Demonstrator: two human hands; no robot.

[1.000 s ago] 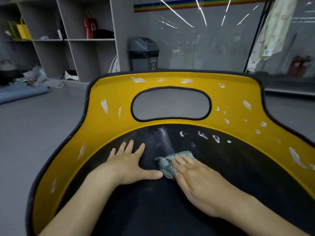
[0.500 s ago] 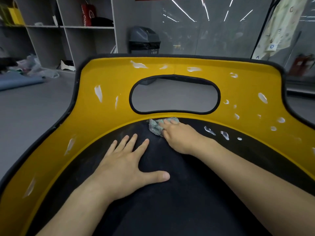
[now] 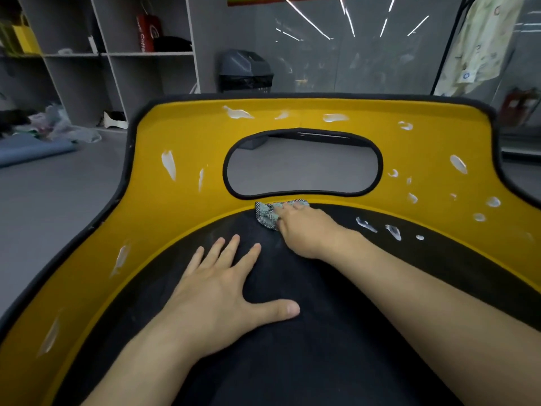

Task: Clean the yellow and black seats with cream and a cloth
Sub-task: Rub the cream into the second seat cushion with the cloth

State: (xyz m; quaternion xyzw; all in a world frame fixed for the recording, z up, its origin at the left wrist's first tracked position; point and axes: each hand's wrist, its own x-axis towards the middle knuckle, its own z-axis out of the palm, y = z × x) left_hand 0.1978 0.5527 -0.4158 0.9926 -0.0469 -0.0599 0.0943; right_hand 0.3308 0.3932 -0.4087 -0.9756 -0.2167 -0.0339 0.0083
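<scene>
The seat (image 3: pixel 164 227) fills most of the view: a wide yellow shell with a black rim, a black padded centre, and an oval opening (image 3: pixel 303 165) cut through the yellow part near the top. White dabs of cream (image 3: pixel 169 164) are scattered over the yellow surface on both sides and along the upper edge, and a few more lie on the black padding to the right of the opening.

Both bare forearms reach in from the bottom edge. The left hand (image 3: pixel 222 291) lies flat on the black padding, palm down, fingers spread apart and the thumb stretched out to the right; it grips nothing. The right hand (image 3: pixel 304 227) is farther up, at the line where the black padding meets the yellow, just below the oval opening. Its fingers lie extended and pressed down on top of a small crumpled cloth (image 3: pixel 265 213), greenish with a checked pattern, holding it against the seat surface. The cloth shows to the left of and above the fingers, touching both the black and the yellow areas.

Behind the seat stand grey shelves (image 3: pixel 117 54) and a dark bin (image 3: pixel 246 68).
</scene>
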